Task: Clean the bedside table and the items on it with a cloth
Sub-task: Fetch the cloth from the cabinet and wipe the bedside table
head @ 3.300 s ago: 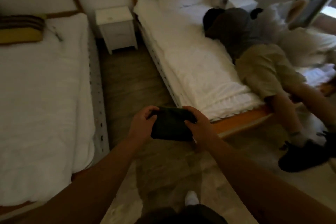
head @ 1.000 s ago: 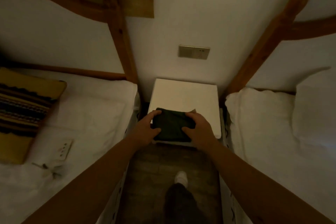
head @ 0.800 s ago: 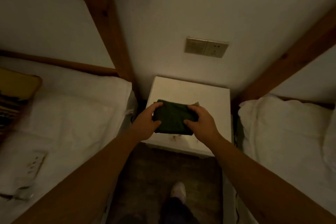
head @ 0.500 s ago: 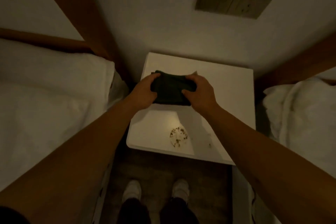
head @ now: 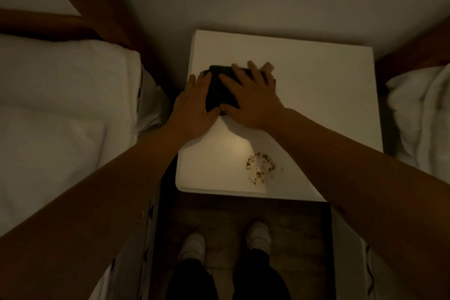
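Observation:
A white bedside table (head: 328, 95) stands against the wall between two beds. On its left half lies a dark folded cloth (head: 218, 91). My left hand (head: 194, 107) rests flat on the cloth's left edge. My right hand (head: 250, 97) lies flat across the top of the cloth with its fingers spread, pressing it onto the tabletop. A round brownish stain (head: 260, 169) marks the tabletop near the front edge, a little apart from the cloth. No other items show on the table.
A bed with white sheets (head: 60, 117) lies close on the left, and another white bed (head: 423, 114) on the right. Wooden posts (head: 97, 2) rise behind them. My feet in white shoes (head: 192, 247) stand on dark floor in front of the table.
I walked up to the bedside table holding the cloth in both hands. The cloth has come down onto the tabletop and both hands have flattened onto it.

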